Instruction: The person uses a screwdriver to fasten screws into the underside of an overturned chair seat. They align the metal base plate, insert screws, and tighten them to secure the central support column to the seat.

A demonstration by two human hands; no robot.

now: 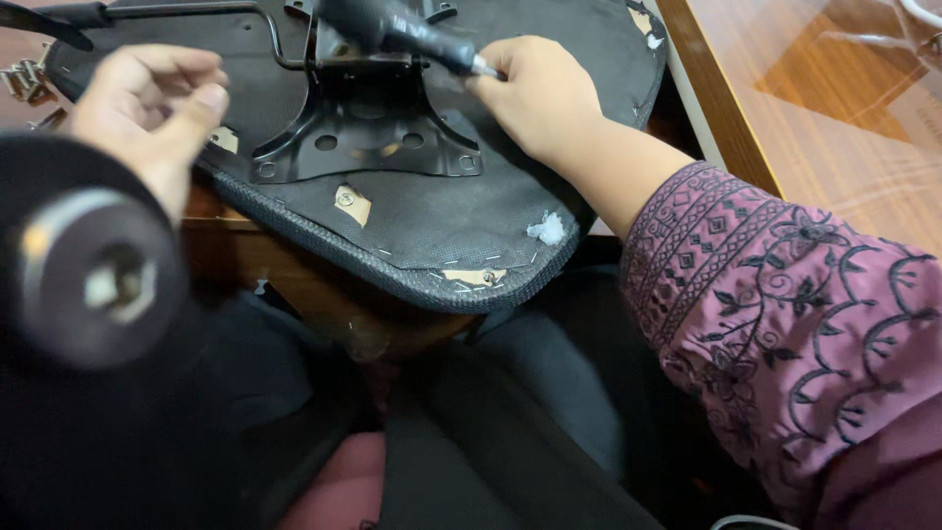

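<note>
An upturned black chair seat [422, 221] lies on a wooden table, its fabric underside stapled and torn in spots. A black metal mounting plate [368, 137] with a lever is fixed at its middle. My right hand [535, 93] rests on the seat beside the plate and holds a black-handled tool [407, 29] by its metal end. My left hand [147, 113] hovers over the seat's left edge, fingers curled with thumb against them; whether it holds anything small is hidden.
A blurred black cylinder with a silver end [93, 270] fills the near left. Loose metal screws [25, 79] lie at the far left. The wooden table [834, 108] stretches to the right. A tuft of white stuffing [549, 231] pokes from the seat.
</note>
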